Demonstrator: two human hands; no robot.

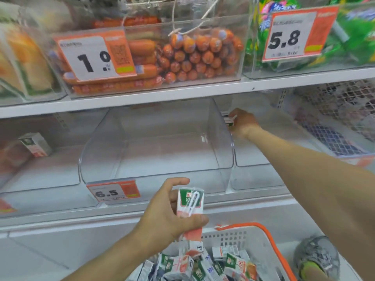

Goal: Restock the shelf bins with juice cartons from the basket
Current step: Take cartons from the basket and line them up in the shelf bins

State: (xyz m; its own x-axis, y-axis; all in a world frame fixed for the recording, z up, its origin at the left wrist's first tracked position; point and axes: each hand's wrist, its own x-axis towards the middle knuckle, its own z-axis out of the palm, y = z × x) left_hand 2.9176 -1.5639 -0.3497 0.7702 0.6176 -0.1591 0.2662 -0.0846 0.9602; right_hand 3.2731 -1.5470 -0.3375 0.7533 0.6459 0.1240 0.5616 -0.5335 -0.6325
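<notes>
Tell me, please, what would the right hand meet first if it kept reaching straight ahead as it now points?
Probably the back of the clear bin: the right hand, holding a carton, points into it. Depth is unclear.

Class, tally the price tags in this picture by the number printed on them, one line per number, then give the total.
Price tag 1.0: 1
Price tag 5.8: 1
Price tag 6.5: 1
Total: 3

Three clear bins [156, 142], one basket [263, 236], three price tags [95, 57] — cartons [189, 201] too heaped to count.
</notes>
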